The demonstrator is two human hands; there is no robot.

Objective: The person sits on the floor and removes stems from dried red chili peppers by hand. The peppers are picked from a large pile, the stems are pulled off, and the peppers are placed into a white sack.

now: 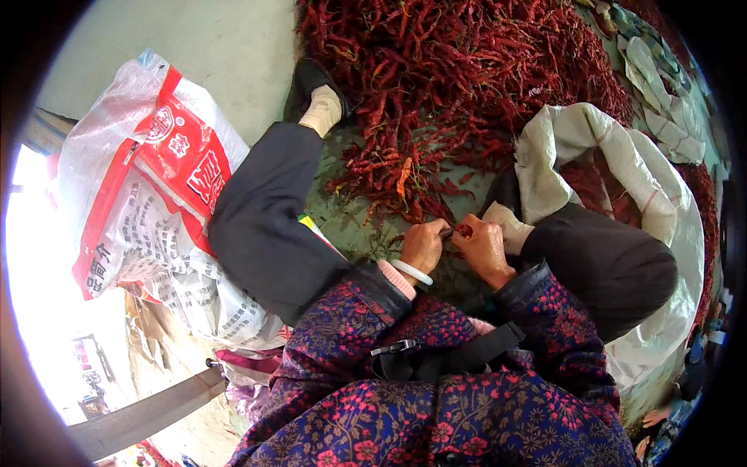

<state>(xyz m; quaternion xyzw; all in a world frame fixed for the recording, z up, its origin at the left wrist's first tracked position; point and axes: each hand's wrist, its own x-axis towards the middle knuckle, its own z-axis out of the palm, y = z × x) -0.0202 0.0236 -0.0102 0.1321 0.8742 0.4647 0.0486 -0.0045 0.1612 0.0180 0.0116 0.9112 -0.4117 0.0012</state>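
Left hand: the left hand (422, 247) is at the centre, in front of the torso, back of hand up; white bangle (412, 272) around the wrist.
Left grip: fingertips drawn together at a small dark piece (446, 232); cannot tell whether it is a stem or something else.
Right hand: the right hand (484, 247) is just beside the left, fingers curled toward it.
Right grip: thumb and fingers pinched on a dark red chili (464, 230), partly hidden by the fingers.
Held chili: between the two hands, near the lower edge of the heap.
Chili heap: many dried, wrinkled red chilies (467, 66) spread over the floor (342, 148) ahead of the hands, thinning toward the person.
Odd colour: one orange chili (404, 177) on the near edge of the heap.
Right-side sack: a white woven sack (657, 179), mouth open with its rim rolled, beside the right knee; reddish contents in shade, not clearly identifiable.
Left-side bag: a large white-and-red printed bag (148, 210), beside the left leg.
Legs: dark trousers (268, 206), knees spread, hands between them.
Clothing: floral jacket (373, 420); black strap (467, 354) with a buckle across the front.
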